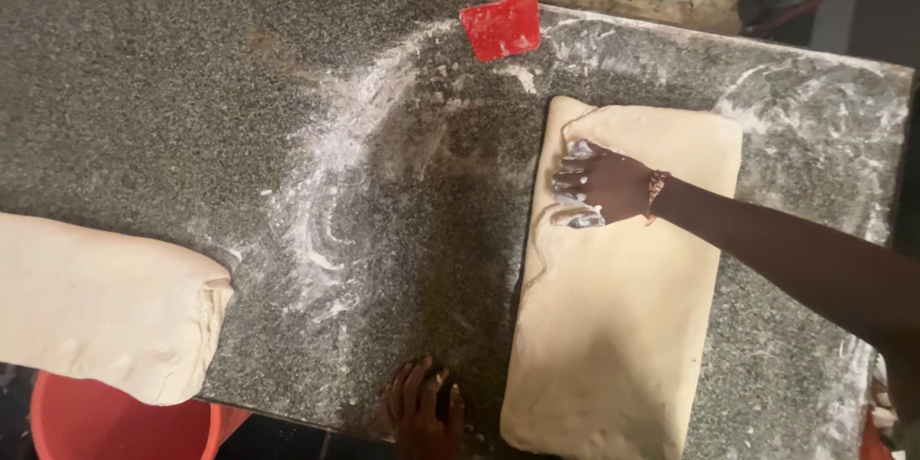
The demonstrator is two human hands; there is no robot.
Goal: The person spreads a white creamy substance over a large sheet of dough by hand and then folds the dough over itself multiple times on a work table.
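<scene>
Head view, looking down on a speckled grey granite worktop (144,86) dusted with white flour smears (331,201).

Right hand (602,187): flat on the large pale rectangular sheet of folded dough (623,316), near the sheet's far left edge. Fingers (573,174) extended and slightly spread, pointing left, coated in white flour; palm down, pressing on the dough surface, nothing pinched. A thin beaded bracelet (655,194) at the wrist, forearm reaching in from the right edge.

Left hand (425,407): resting at the near edge of the worktop, just left of the dough sheet's near left corner, apart from it. Fingers close together and curled over the edge, pointing away from the camera; lower part of the hand cut off by the frame, so a full grip not clear.

Dough sheet: on the right half of the worktop, long side running from far to near, near end reaching the counter's front edge.

Elsewhere: a red flat plastic scraper (501,27) lying at the far edge, well apart from both hands; a second thick pale slab of dough (105,307) at the left, overhanging the near edge; a red plastic bucket (115,426) below it.
</scene>
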